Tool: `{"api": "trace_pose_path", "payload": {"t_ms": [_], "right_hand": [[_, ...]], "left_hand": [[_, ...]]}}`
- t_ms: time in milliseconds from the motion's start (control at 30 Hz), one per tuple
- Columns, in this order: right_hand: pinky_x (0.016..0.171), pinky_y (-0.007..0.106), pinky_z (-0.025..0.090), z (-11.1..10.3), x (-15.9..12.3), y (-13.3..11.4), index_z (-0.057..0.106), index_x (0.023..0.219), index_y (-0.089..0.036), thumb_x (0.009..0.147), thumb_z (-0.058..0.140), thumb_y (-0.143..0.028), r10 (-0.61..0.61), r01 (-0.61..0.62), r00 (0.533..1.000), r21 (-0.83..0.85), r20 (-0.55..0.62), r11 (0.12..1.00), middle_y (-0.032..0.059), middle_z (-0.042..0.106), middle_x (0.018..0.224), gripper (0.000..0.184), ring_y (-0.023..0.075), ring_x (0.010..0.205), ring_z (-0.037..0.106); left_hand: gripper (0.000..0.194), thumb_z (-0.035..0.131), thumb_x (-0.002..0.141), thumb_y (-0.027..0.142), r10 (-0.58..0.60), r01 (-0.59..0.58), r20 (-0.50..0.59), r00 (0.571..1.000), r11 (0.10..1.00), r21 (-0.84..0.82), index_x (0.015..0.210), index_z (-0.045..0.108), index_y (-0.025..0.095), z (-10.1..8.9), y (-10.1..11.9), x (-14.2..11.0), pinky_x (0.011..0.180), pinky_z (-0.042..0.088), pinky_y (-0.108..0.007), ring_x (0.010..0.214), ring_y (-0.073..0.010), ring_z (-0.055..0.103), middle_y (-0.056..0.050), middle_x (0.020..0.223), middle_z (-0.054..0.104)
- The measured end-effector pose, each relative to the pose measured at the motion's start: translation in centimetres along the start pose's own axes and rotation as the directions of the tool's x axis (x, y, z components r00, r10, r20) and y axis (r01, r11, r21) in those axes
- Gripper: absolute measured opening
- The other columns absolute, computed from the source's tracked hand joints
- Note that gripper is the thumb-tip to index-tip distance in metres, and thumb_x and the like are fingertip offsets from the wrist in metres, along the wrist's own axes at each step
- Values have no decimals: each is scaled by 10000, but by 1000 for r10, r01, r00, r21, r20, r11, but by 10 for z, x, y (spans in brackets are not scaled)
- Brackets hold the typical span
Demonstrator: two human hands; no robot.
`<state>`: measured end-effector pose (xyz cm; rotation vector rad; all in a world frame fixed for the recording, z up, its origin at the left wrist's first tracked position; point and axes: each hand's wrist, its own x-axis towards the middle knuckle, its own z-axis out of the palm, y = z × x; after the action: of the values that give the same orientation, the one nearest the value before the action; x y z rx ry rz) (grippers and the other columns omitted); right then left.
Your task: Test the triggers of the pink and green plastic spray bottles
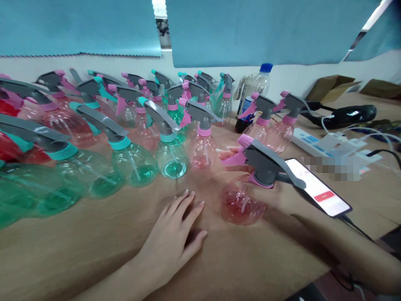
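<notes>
Masking much of the right hand (230, 154): pink spray bottle (238, 205).

- an indoor workroom of some sort, small workshop or office; which, i cannot tell
- a wood-coloured table (103, 238) stands along a white wall (300, 77), its far edge below blue blinds (78, 27)
- many near-identical spray bottles (171, 154) crowd from its left edge toward the middle, more than a home usually keeps
- a power strip (310, 142), a phone (322, 192) and an open cardboard box (328, 88) lie toward its right edge
</notes>
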<state>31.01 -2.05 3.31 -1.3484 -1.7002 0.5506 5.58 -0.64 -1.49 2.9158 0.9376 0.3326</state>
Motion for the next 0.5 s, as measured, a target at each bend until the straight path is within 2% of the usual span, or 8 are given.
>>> {"api": "trace_pose_path", "payload": {"t_ms": [267,433,500], "right_hand": [[616,347,557,2,-2,-1,667,1021,-293,796,583,-328,27,-27,1000,46,-7,999,4,630,648,243,203,630,634],[795,366,555,0,2,-1,685,781,-262,792,589,-265,-50,42,996,104,72,994,7,699,786,97,201,793,675],[857,395,534,0,3,-1,678,725,-255,780,598,-252,-71,66,996,105,54,992,9,711,822,98,214,874,676]], "left_hand": [[472,513,917,370,-4,4,5,1000,1000,-9,1337,475,157,0,1,-1,1008,399,-519,1309,-310,384,-164,1424,423],[465,523,910,363,-9,9,4,1000,1000,-15,1330,480,168,-1,2,-1,1011,396,-512,1309,-308,384,-153,1424,427],[460,520,911,360,-12,12,8,1000,1000,-17,1326,482,166,-1,2,-1,1014,392,-511,1311,-310,382,-152,1429,422]]}}
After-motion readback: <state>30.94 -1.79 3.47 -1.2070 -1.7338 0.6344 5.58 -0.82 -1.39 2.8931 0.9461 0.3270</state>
